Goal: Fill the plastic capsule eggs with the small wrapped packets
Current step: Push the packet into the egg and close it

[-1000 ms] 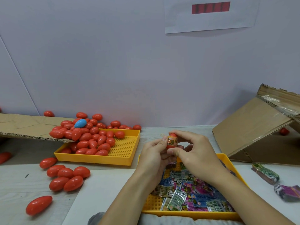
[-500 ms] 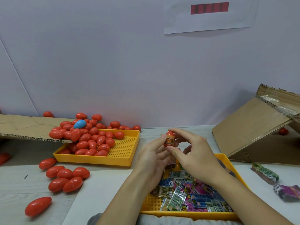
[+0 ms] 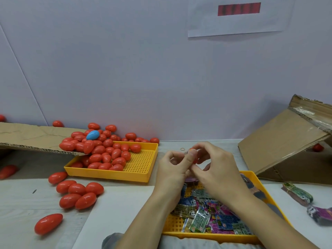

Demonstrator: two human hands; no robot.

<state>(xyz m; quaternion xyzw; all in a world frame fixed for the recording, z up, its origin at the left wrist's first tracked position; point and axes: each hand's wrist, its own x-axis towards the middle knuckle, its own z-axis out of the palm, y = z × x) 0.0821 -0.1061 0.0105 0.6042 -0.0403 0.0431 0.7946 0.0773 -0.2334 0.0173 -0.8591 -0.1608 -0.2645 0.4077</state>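
A pale counter runs against a plain lilac wall.

**Nearest zone.** A yellow tray at the counter's front edge holds loose wrapped packets. To its right, two bundled packet stacks lie on a white sheet.

**Working zone.** Above the tray's far end, the left hand and right hand meet around one red capsule egg. The fingers of both hands are curled in a pinch on it.

**Risks.**
- The egg is small and smooth. Uneven pressure from the fingertips could make it slip and fall into the tray or roll across the counter.
- If a packet corner sits across the seam, the halves will probably not seat fully.
- Loose red eggs on the counter at left lie unrestrained and could roll off if nudged.

**Far zone.** A second yellow tray holds a heap of red eggs with one blue egg on top. A cardboard flap overlaps the heap. A tilted cardboard box stands at right.

**Not determinable.**
- Only a sliver of the held egg shows. Whether it is closed, or contains a packet, cannot be told.
- A dark rounded item under the hands is mostly hidden.
- Packet print is illegible.
- The wall notice is cut off at the top.
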